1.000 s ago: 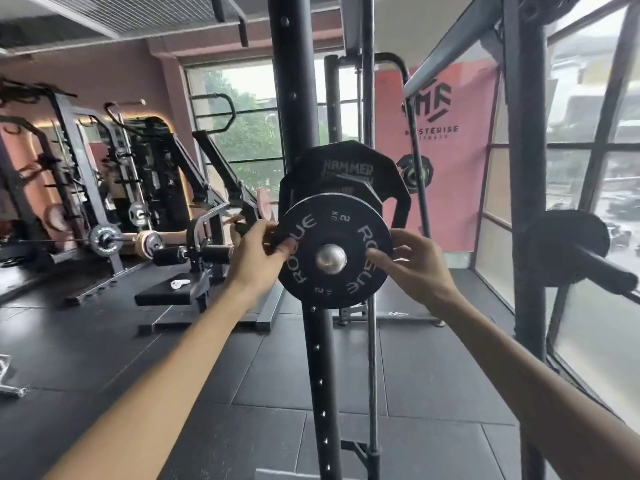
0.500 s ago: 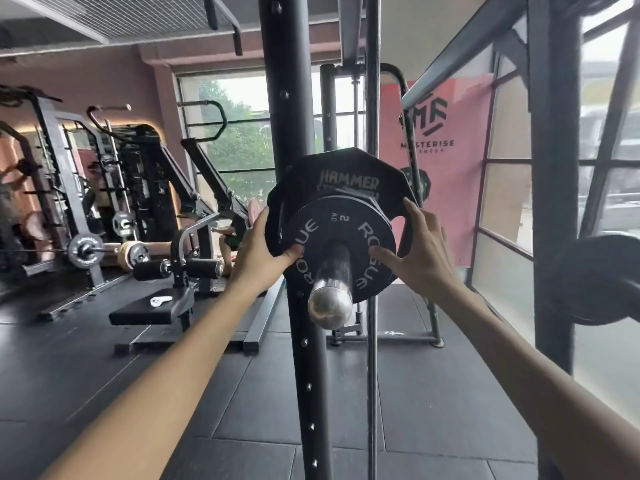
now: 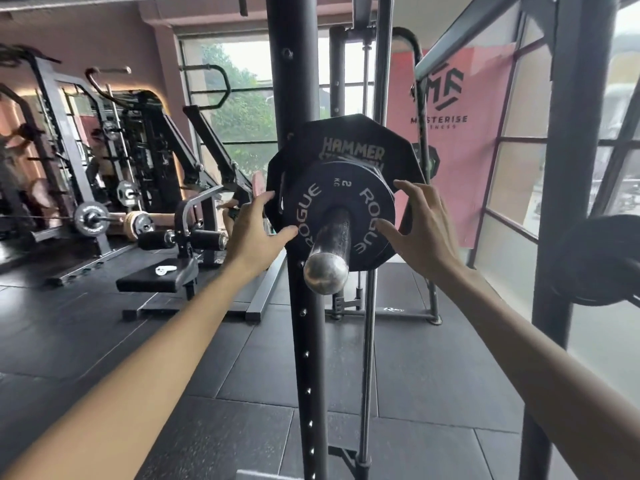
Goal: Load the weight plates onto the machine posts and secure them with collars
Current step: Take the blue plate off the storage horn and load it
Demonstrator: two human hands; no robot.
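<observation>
Your small round plate (image 3: 346, 188), marked ROGUE and 2 KG, is threaded on the chrome post (image 3: 329, 258), just in front of the larger angular HAMMER plate (image 3: 353, 147); whether the two faces touch cannot be told from here; the post's rounded end juts toward you past both plates, toward six o'clock of the small plate's centre.

Your left hand (image 3: 254, 230) is at the small plate's nine o'clock; its fingers (image 3: 259, 183) are straight and spread apart, pointing up to twelve, clamped on nothing; only the thumb tip rests on the plate's face beside the R of ROGUE.

Your right hand (image 3: 420, 226) is at the plate's three o'clock; its fingers are apart and loosely bent, gripping nothing; the thumb tip lies on the face by the right-hand ROGUE lettering; the forefinger reaches near the rim at two o'clock, and you cannot tell whether it touches.

The post stands out from a black upright (image 3: 306, 358) drilled with holes, which runs from twelve to six through the middle of your view; a pink banner (image 3: 485, 140) hangs at two o'clock behind the plates; another dark plate (image 3: 602, 258) sits on a post at four o'clock, well apart; at nine o'clock, a padded machine (image 3: 162, 278) and a loaded barbell (image 3: 91, 218) stand on the dark tiled floor (image 3: 433, 375).
</observation>
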